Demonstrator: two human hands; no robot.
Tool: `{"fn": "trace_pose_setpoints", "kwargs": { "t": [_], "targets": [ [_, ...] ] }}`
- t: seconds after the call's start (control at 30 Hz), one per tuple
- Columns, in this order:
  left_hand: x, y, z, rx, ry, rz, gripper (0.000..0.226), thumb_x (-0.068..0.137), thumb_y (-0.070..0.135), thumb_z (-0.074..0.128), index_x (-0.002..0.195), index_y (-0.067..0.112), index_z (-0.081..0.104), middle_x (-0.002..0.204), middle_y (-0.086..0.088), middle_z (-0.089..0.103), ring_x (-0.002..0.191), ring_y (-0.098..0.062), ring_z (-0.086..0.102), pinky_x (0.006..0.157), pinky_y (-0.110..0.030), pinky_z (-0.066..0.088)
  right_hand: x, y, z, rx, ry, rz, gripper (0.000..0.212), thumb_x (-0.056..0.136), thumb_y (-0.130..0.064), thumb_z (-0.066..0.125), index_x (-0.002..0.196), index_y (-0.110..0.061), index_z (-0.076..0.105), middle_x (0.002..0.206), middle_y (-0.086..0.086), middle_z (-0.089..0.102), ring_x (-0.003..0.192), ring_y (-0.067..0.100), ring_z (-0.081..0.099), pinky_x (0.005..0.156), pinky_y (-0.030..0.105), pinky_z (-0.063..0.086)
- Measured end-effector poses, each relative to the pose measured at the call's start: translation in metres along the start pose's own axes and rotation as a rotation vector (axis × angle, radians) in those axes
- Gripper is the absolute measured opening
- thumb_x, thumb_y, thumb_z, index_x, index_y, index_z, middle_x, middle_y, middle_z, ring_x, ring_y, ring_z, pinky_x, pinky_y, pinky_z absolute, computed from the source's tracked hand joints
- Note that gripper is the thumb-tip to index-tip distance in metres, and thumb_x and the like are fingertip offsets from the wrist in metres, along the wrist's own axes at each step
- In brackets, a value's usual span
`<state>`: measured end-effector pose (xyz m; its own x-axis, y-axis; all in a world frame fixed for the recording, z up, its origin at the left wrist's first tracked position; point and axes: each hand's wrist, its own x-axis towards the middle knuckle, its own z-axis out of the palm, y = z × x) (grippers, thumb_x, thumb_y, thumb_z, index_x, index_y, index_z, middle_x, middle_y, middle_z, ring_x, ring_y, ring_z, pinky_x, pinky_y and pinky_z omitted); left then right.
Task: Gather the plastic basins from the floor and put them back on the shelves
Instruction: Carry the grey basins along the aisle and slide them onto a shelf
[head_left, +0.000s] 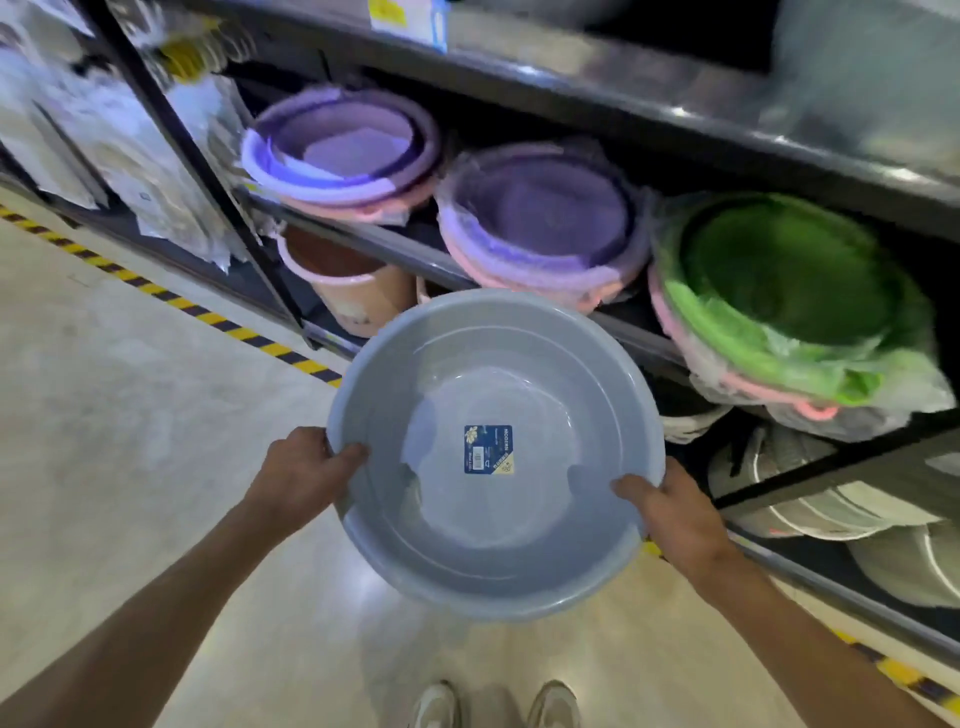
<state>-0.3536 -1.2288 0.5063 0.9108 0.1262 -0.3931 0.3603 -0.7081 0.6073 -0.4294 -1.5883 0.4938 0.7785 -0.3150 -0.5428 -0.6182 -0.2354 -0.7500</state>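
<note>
The dark shelf (363, 240) holds two purple bowl stacks (343, 148) at 12 o'clock and a green stack (789, 296) at 2 o'clock

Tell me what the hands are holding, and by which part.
A grey basin, gripped by its rim: left hand on the left edge, right hand on the right edge.

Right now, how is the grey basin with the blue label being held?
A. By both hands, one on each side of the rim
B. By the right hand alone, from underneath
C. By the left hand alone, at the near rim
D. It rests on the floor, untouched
A: the left hand and right hand grip opposite sides of the grey basin's rim, holding it off the floor.
</note>
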Motion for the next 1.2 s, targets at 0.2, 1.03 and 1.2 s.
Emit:
{"fn": "trace_pose_setpoints", "kwargs": {
  "t": [0.2,1.03,1.2],
  "targets": [
    [-0.077,0.082,-0.135,-0.145,0.148,0.056,0.039,0.066,0.051,0.058,0.067,0.013,0.067,0.059,-0.001,0.067,0.061,-0.015,0.063,0.048,-0.028,0.041,-0.101,-0.136,-0.042,0.057,0.06,-0.192,0.03,0.08,-0.036,0.067,0.109,-0.027,0.062,0.104,-0.001,0.073,0.086,0.019,0.071,0.074,0.043,0.058],
    [-0.11,0.138,-0.382,-0.755,0.203,0.221,0.061,0.075,0.039,0.073,0.094,-0.019,0.066,0.077,-0.032,0.07,0.06,-0.03,0.066,0.059,-0.03,0.055,-0.204,-0.384,-0.013,0.347,0.053,-0.395,0.078,0.057,-0.052,0.074,0.114,-0.001,0.06,0.097,0.019,0.067,0.078,0.032,0.064,0.061,0.035,0.049],
    [-0.071,0.128,-0.39,-0.81,0.19,0.24,0.061,0.074,0.036,0.073,0.094,-0.021,0.062,0.074,-0.021,0.06,0.064,-0.028,0.056,0.063,-0.037,0.049,-0.172,-0.406,0.021,0.374,0.046,-0.377,0.08,0.052,-0.052,0.075,0.111,0.0,0.059,0.093,0.02,0.067,0.071,0.031,0.063,0.058,0.035,0.05]
  ]
}}
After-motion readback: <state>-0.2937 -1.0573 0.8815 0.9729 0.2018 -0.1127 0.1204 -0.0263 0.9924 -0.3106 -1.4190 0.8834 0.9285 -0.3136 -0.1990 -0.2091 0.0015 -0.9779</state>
